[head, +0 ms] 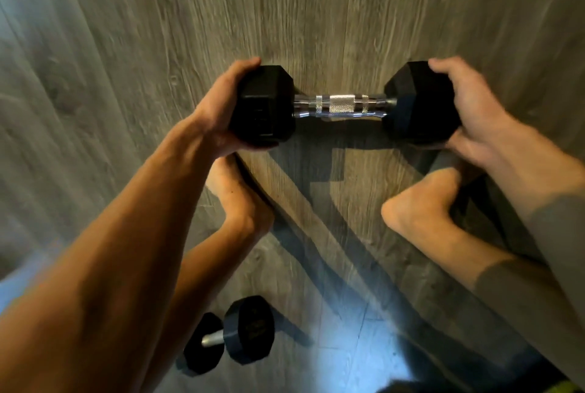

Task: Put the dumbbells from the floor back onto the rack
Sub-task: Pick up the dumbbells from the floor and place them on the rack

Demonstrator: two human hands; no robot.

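**A:** You have the big dumbbell [343,104] in the middle of the frame, one end in each hand. Your left hand [221,110] wraps the left head with fingers over the top and thumb beneath; your right hand [465,104] cups the right head the same way. Both are closed firmly on the rubber, not on the metal handle.

**B:** Is it off the floor [95,75]?

**A:** It looks lifted, judging by the shadow below it, though the blur makes that hard to confirm. Keep the bar level so neither head slips from your palm, and keep it clear of your bare feet [421,202], which sit just under it.

**B:** And the rack?

**A:** Not in view, so look up before you walk. A smaller dumbbell [231,334] lies at the lower middle of the frame, beside your left leg; step around it and come back for it after.
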